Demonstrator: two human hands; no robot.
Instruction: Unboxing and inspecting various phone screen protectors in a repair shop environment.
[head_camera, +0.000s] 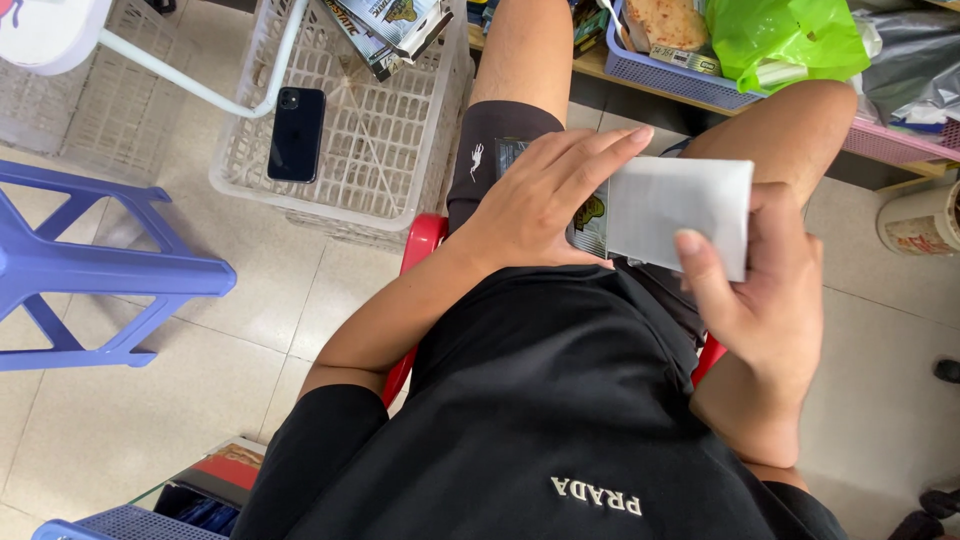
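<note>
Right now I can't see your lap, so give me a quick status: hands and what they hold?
Left hand flat on the small packet. Right hand grips the white sleeve over it. Nothing blocking.
</note>
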